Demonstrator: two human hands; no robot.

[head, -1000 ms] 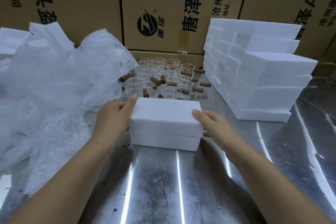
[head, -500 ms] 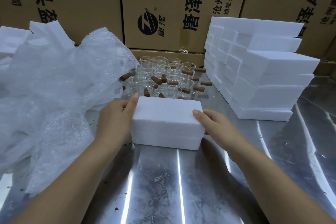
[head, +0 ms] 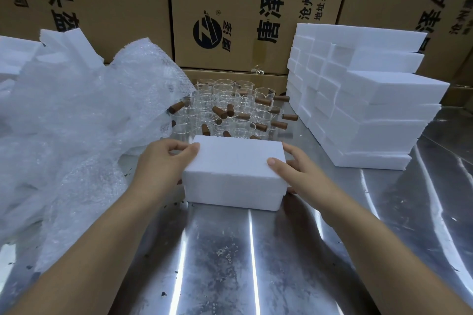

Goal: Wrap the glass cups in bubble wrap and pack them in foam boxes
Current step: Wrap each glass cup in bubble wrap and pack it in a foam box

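Left hand (head: 163,161) has curled to pinch the box's (head: 230,169) far left corner; right hand (head: 294,174) grips its right end, thumb on top. The box sits on the table (head: 230,263), cups (head: 230,107) just behind, bubble wrap (head: 76,135) to the left.

Matt, grainy white foam box (head: 231,174) on a glossy, scuffed steel bench (head: 230,263); clear glass cups (head: 225,107) with wooden handles; crinkled translucent bubble wrap (head: 76,123); matt brown cardboard cartons (head: 243,7).

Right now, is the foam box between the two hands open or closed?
Closed. The foam box shows an unbroken flat top and a thin seam across its front; left hand and right hand grip its ends.
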